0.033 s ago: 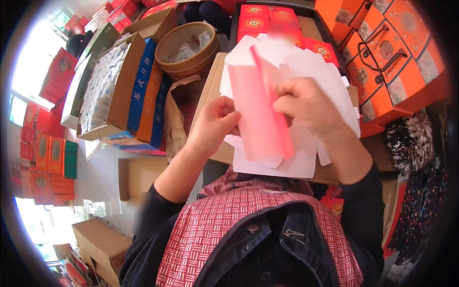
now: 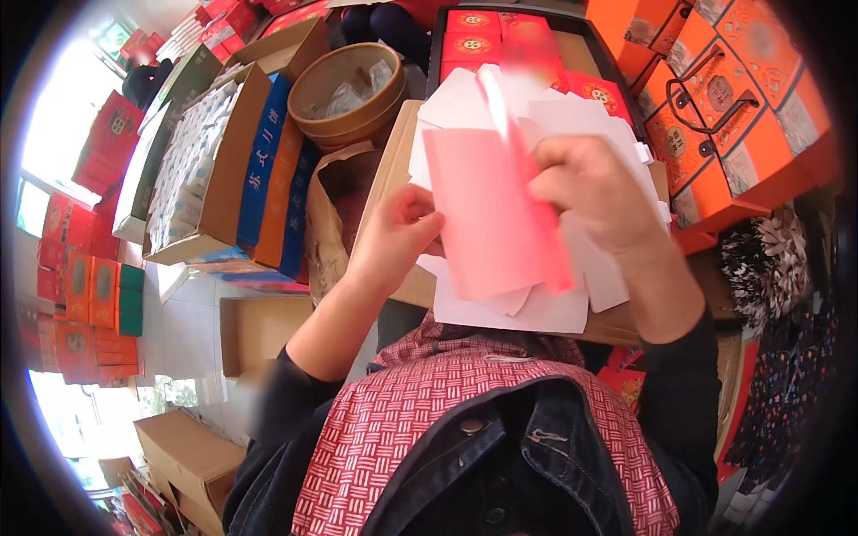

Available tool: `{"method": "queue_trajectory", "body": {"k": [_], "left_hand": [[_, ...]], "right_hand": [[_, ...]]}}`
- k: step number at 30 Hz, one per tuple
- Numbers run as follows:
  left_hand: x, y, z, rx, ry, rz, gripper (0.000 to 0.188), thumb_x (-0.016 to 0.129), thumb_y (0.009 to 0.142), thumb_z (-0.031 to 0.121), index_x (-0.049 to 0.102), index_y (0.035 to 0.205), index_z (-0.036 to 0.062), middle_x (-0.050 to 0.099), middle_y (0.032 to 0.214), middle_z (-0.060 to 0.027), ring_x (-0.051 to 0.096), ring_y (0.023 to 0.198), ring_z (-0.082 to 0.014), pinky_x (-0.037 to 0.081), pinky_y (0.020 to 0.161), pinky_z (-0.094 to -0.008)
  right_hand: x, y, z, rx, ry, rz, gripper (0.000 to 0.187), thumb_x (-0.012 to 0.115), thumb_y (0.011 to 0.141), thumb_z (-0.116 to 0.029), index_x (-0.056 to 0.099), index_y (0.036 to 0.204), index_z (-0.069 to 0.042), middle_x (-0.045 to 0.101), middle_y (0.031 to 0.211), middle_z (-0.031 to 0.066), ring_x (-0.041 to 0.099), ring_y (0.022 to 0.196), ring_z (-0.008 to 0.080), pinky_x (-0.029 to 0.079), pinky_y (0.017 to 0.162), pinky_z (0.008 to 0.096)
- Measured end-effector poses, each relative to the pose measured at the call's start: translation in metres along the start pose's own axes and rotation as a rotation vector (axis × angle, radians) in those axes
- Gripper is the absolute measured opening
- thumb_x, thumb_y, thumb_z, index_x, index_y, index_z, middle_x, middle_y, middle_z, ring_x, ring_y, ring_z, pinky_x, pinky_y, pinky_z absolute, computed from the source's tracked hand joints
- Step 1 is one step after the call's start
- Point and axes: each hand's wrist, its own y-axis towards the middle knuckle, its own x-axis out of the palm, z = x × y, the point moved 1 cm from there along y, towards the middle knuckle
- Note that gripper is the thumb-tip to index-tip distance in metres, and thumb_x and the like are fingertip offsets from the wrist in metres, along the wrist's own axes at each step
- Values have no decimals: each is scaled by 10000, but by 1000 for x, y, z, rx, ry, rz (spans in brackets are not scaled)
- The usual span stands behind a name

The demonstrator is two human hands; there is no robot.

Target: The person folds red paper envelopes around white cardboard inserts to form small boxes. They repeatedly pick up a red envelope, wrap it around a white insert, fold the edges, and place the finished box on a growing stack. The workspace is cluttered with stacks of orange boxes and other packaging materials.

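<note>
The left hand (image 2: 393,232) and right hand (image 2: 585,192) are pinching a pink card (image 2: 483,210) in their grip, over white papers (image 2: 563,311).

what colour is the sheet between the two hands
The upturned face of the sheet is pinkish red; it shows best in the head view, the only one.

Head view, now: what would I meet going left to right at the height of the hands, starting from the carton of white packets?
Carton → left hand → pink sheet → right hand → orange boxes.
</note>
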Motion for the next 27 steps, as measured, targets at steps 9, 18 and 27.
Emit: {"method": "queue_trajectory", "body": {"k": [9, 18, 27], "left_hand": [[-2, 63, 103, 863, 172, -386, 859, 857, 662, 222, 413, 1370, 27, 467, 1383, -129, 427, 1295, -214, 324, 1085, -405], [24, 67, 99, 637, -644, -272, 204, 566, 935, 76, 600, 1121, 2, 664, 1054, -76, 633, 974, -155, 486, 894, -308], [34, -14, 39, 191, -434, -301, 295, 662, 874, 96, 593, 1124, -45, 673, 1016, -92, 634, 926, -143, 492, 853, -270]], "right_hand": [[-52, -48, -101, -195, -370, -239, 69, 504, 785, -79, 488, 768, -14, 591, 836, 70, 547, 743, 82, 452, 669, 234], [10, -107, -28, -498, -533, -620, 211, 542, 923, -71, 637, 1079, 36, 644, 1085, 148, 632, 1012, 267, 514, 879, 338], [-51, -59, 57, 392, 372, 106, 414, 465, 979, -285, 534, 1274, -3, 595, 1224, 116, 582, 1086, 189, 469, 916, 314]]}}
